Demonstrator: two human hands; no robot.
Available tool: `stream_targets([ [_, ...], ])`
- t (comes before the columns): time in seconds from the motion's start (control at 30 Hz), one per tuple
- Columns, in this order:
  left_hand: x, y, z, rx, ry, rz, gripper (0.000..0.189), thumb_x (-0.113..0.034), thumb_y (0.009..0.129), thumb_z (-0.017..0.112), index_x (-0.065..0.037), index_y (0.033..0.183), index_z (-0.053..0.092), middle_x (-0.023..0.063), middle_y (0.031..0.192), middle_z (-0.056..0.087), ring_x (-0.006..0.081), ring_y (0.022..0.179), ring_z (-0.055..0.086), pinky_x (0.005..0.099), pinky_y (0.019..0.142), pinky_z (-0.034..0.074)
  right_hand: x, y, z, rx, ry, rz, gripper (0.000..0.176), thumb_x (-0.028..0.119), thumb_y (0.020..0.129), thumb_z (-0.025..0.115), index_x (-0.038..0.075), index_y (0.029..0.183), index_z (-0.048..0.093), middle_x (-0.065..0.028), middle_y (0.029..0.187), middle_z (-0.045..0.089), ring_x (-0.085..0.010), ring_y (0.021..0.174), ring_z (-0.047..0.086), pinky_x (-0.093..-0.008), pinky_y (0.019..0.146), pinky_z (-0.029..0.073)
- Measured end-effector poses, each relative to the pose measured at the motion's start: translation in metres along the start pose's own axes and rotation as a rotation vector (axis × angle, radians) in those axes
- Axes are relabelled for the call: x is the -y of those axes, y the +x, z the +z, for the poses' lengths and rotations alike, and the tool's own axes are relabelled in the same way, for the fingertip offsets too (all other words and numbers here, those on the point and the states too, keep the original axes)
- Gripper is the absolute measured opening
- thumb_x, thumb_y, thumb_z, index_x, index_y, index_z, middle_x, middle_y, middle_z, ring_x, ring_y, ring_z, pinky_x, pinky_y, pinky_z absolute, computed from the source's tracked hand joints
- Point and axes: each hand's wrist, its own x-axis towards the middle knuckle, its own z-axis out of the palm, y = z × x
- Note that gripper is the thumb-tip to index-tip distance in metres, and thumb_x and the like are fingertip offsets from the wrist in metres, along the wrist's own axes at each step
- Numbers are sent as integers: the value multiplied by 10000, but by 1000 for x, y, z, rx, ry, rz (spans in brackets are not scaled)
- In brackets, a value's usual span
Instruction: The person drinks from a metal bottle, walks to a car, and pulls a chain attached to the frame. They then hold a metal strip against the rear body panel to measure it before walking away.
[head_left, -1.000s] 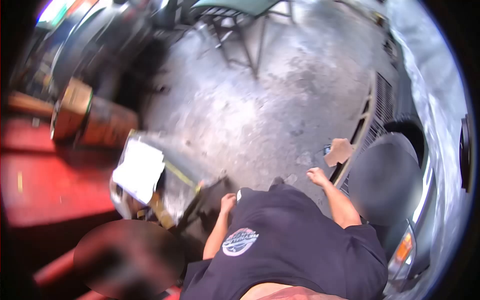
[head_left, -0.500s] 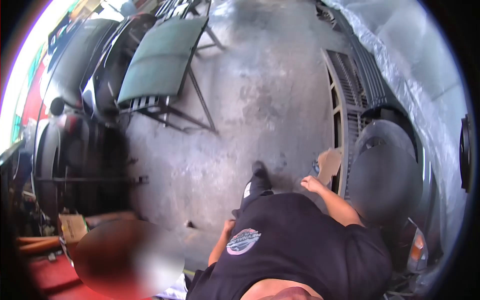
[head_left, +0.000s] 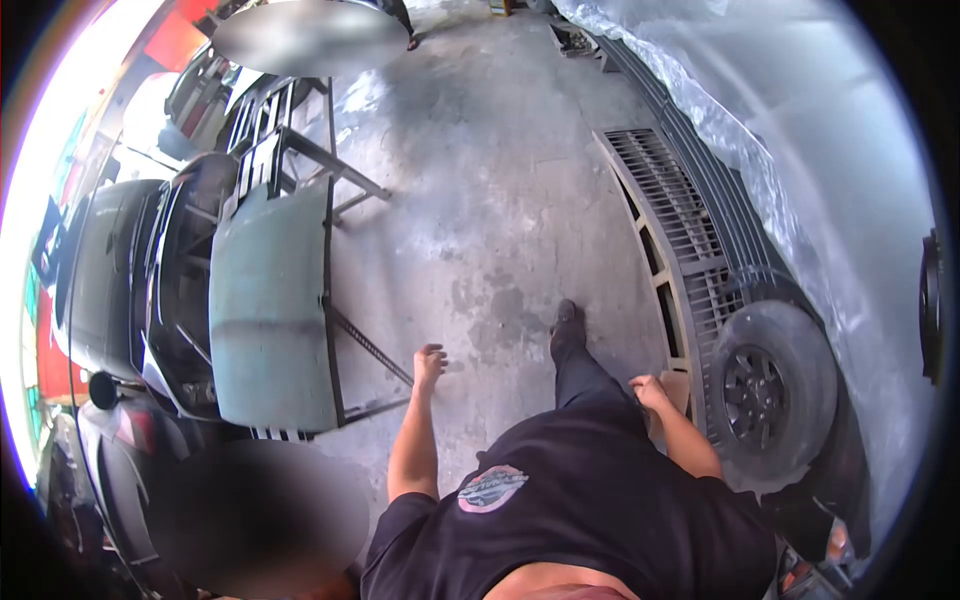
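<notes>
My left hand [head_left: 430, 366] is swung forward over the concrete floor, its fingers loosely bent and a little apart, with nothing seen in them. It is nearest to a greenish car panel [head_left: 270, 300], which lies on a metal stand [head_left: 372, 345] to its left. At my right side, my right hand [head_left: 650, 391] is curled into a loose fist, and I see no object in it. Just beyond it is a brown piece of cardboard [head_left: 677, 391] beside a slatted metal frame [head_left: 668, 250]; the hand seems apart from it.
A wheel with a tyre [head_left: 772, 392] stands on the right, near plastic sheeting [head_left: 770, 190]. Dark car body parts [head_left: 115, 270] line the left. More metal racks [head_left: 262, 130] stand farther ahead. The concrete floor [head_left: 470, 220] runs between both sides, with a person's leg [head_left: 400, 20] far ahead.
I have stepped forward, so the green panel and slatted frame are closer. My left hand has swung forward and up from my side; my right hand has drawn slightly back.
</notes>
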Motion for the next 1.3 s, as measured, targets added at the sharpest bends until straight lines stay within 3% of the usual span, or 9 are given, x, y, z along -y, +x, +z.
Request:
stream_targets([
  [0.13,-86,51,57,197,-132,-48,345,-118,918,595,-6,1239,653,140,1011,730,238,777,711,362,594,570,-26,88,-44,112,118,459,291,103,846,613,61,1067,798,-189,990,770,-329,965,749,-430,878,575],
  [0.27,-136,85,88,229,26,-194,387,-147,917,637,-19,1281,660,130,1021,745,243,825,730,346,652,572,7,259,-144,-2,-117,67,237,163,828,668,19,969,792,-229,969,757,-339,956,744,-429,861,573],
  [0.37,-131,143,103,130,-57,-228,355,-152,898,641,1,1213,698,130,977,753,245,790,726,355,649,570,122,391,-233,2,-51,158,329,193,835,727,34,1122,748,-206,1085,755,-359,1045,725,-428,929,563],
  [0.43,-110,184,91,251,144,177,287,-176,873,643,4,1066,758,137,903,754,225,776,729,359,658,567,171,486,-258,-28,-65,92,366,186,844,726,41,1180,730,-200,1109,752,-362,1056,722,-430,934,561],
  [0.5,-97,244,96,117,907,155,248,-212,856,642,-5,893,772,142,814,739,210,718,711,374,633,552,224,584,-272,-109,-2,-24,401,166,873,707,61,1260,694,-190,1129,749,-342,1034,726,-423,909,566],
  [0.57,-133,303,104,114,762,27,245,-218,854,640,-7,869,765,139,794,730,209,702,704,380,621,547,281,662,-276,-110,73,-28,406,161,883,697,65,1278,682,-185,1098,752,-326,995,729,-417,888,569],
  [0.83,-416,662,122,245,182,180,224,-207,855,614,-24,791,727,106,695,687,201,601,663,380,524,507,322,868,-320,-53,-27,-220,347,110,878,664,64,1220,711,-163,915,740,-309,855,717,-411,817,572],
  [1.1,-841,940,175,166,207,325,352,-207,904,609,25,1150,708,116,857,746,182,675,700,313,580,548,281,1047,-386,-98,368,364,324,119,942,611,91,1250,707,-110,814,736,-196,649,714,-387,537,558],
  [1.3,-857,1061,227,229,-54,160,275,-178,892,645,2,1088,716,90,822,710,184,678,692,319,524,532,295,1261,-446,249,215,554,324,180,918,646,97,1222,720,-131,777,749,-240,599,717,-425,491,551],
])
